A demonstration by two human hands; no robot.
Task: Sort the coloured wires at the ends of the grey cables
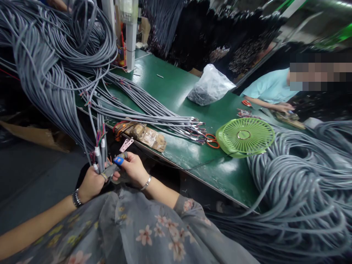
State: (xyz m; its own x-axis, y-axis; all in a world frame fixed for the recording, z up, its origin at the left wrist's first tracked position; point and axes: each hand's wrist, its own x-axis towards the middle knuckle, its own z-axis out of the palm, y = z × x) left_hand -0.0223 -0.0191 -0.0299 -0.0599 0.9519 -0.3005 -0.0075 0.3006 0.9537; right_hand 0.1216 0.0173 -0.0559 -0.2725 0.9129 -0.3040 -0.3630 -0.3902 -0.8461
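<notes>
Left hand (92, 183) is closed around slim, grey, white-collared cables (103, 156), lower left of the frame; right hand (134, 169) curls beside it, its grip unclear. Holding firmly just below the collars should keep the thin coloured wires (99, 136) orderly.

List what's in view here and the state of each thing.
Left hand, closed around held cables
Held cables, inner wires exposed
Right hand, curled, grip unclear
Laid-out cables, ends stripped
Plastic bag, bulging with contents
Green fan, running or off unclear
Scissors beside fan, open or shut unclear
Cables far right, loosely looped
</notes>
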